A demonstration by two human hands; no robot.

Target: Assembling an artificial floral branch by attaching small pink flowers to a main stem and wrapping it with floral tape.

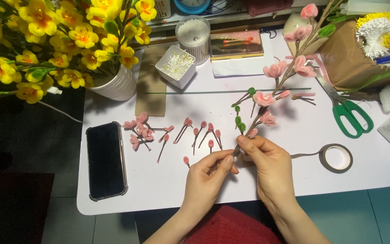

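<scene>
Left hand point(209, 174): fingers pressed together, pinching the lower end of the flower branch between thumb and fingertips, just beside the right hand.
Right hand point(267, 158): closed around the same stem a little higher, thumb and forefinger gripping it at the base.
Flower branch point(267, 97): handmade branch with pink blossoms and small green buds, rising tilted from both hands toward the upper right over the white surface point(168, 185).
Loose pink buds point(177, 133): a scattered row of small pink buds on short stems, lying on the surface just above the left hand.
Tape roll point(336, 158): brown floral tape, flat on the surface right of the right hand, its strip trailing toward it.
Scissors point(346, 110): green-handled, lying near the branch tips.
Green wire point(226, 91): long, thin, lying across the surface above the buds.
Phone point(106, 160): dark, face up at the left edge.
Vase point(116, 86): white, ribbed, holding yellow flowers point(59, 36), top left.
</scene>
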